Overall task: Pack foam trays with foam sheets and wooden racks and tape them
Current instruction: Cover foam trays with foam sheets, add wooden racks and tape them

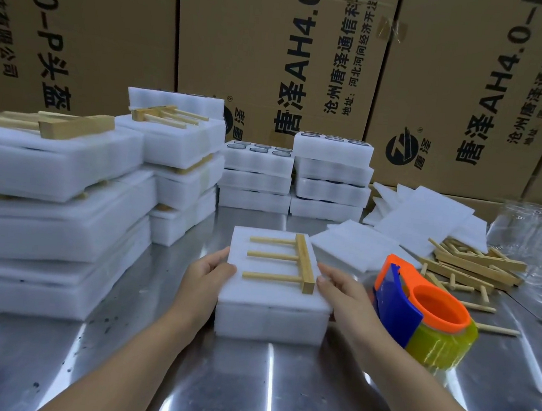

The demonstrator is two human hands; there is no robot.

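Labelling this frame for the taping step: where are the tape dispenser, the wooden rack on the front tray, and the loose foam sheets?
tape dispenser [433, 306]: head view, orange core.
wooden rack [304, 264]: head view, its crossbar.
foam sheets [426, 215]: head view, top sheet.

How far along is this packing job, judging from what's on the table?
Done: finished-looking packs are stacked on the left. In hand: the left hand and right hand rest against a foam tray, already covered by a foam sheet with a wooden rack on top; no tape shows on it, and the tape dispenser sits beside it. Left: uncovered trays at the back, loose sheets and loose racks.
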